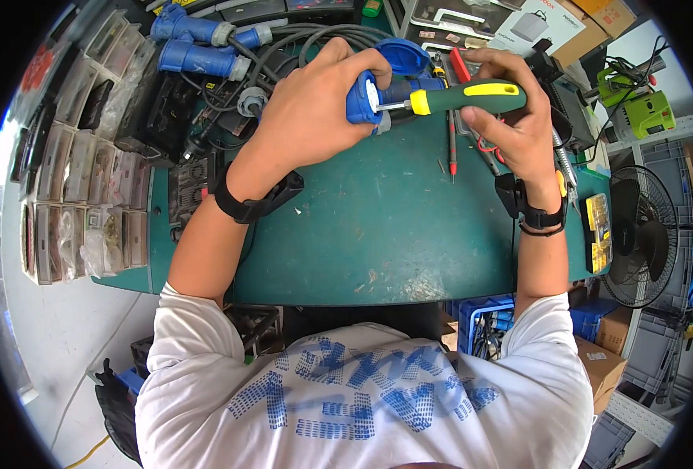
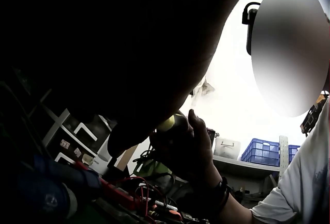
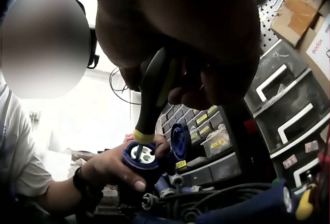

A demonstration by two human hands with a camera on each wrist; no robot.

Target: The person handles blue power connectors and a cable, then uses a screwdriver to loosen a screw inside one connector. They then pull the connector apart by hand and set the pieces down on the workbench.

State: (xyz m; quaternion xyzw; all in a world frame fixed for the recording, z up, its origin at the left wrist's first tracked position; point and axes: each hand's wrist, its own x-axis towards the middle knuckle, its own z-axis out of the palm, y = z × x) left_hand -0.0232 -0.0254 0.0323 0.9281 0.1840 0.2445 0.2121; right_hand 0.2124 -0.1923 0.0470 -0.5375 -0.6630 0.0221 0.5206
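My left hand (image 1: 315, 109) grips a blue industrial socket (image 1: 360, 100) above the bench, its hinged blue lid (image 1: 403, 56) swung open. In the right wrist view the socket's white face (image 3: 146, 154) with several round holes shows. My right hand (image 1: 518, 109) holds a screwdriver (image 1: 472, 97) by its green and yellow handle, thumb below and fingers over the top. The shaft (image 1: 393, 106) points left, its tip in the white face. The left wrist view is mostly dark, with the right hand (image 2: 191, 146) beyond the left.
Blue plugs (image 1: 198, 59) and coiled grey cable (image 1: 299, 35) lie at the back left of the green bench (image 1: 339, 227). A test probe (image 1: 453, 148) and red meter (image 1: 460, 66) are near the right hand. Parts drawers (image 1: 73, 164) stand left, a fan (image 1: 640, 234) right.
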